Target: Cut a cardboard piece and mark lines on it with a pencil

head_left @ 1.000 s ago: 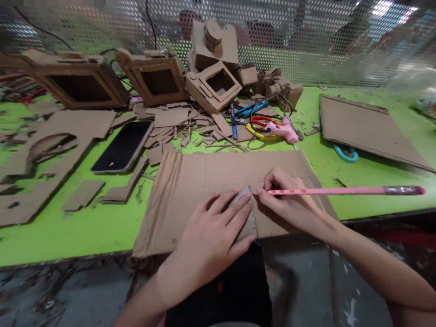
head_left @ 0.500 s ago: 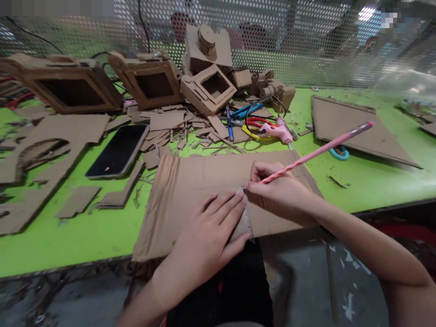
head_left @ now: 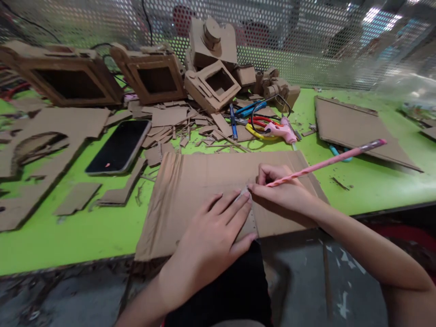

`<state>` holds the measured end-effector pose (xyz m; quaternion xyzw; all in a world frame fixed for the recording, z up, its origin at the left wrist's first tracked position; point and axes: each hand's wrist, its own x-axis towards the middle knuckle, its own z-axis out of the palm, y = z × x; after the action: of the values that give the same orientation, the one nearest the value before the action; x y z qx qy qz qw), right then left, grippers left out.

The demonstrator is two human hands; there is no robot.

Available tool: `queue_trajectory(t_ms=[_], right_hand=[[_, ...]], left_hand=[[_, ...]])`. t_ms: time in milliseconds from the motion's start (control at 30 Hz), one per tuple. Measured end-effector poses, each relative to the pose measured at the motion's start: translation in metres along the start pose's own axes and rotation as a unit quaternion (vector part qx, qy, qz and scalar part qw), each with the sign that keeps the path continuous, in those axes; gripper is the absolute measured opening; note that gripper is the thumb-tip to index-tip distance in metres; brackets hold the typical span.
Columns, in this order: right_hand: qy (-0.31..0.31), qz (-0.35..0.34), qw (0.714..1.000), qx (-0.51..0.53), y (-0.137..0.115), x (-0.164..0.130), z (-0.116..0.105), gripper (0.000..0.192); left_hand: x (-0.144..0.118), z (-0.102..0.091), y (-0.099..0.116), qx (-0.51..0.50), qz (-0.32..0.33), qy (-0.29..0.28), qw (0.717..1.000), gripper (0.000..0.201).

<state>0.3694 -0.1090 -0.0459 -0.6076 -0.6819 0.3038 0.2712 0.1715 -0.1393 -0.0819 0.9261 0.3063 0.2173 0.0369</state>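
Observation:
A sheet of brown cardboard [head_left: 204, 170] lies at the front edge of the green table, with folded creases along its left side. My left hand [head_left: 214, 227] rests flat on it, fingers spread, holding down a clear plastic ruler [head_left: 252, 222] that is mostly covered by the hand. The ruler's marked edge shows beside my fingers. In a pinch, my right hand [head_left: 284, 188] grips a pink twisted pencil [head_left: 327, 162], its eraser end slanting up to the right. The pencil's tip is hidden by my fingers, near the ruler's top end.
Cardboard camera models [head_left: 158, 81] stand along the back before a perforated metal screen. Cardboard scraps [head_left: 170, 116], a phone [head_left: 119, 147], a pink glue gun [head_left: 284, 131], a blue cutter [head_left: 233, 121] and scissors lie beyond the sheet. Another cardboard panel [head_left: 350, 122] rests at right.
The pencil's eraser end has dipped lower, and my right hand has shifted slightly along the ruler's edge. My left hand keeps pressing in place; the whole view has shifted a little.

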Motion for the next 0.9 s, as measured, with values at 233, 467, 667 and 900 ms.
queue_trajectory(t_ms=[233, 467, 667, 900], right_hand=[[-0.016, -0.02, 0.999, -0.042, -0.002, 0.001, 0.0, 0.025], [-0.022, -0.09, 0.991, -0.094, -0.006, -0.011, 0.001, 0.021], [-0.091, -0.089, 0.99, -0.058, -0.01, -0.026, 0.003, 0.019], [-0.068, -0.099, 0.991, -0.066, -0.006, -0.018, 0.003, 0.02]], left_hand=[[0.0, -0.001, -0.001, 0.003, 0.002, -0.009, 1.0, 0.047], [-0.001, 0.001, -0.002, 0.017, 0.001, -0.003, 1.0, 0.049], [-0.001, 0.002, -0.003, 0.01, 0.014, -0.004, 1.0, 0.047], [-0.001, 0.0, -0.002, 0.002, 0.007, -0.01, 1.0, 0.049]])
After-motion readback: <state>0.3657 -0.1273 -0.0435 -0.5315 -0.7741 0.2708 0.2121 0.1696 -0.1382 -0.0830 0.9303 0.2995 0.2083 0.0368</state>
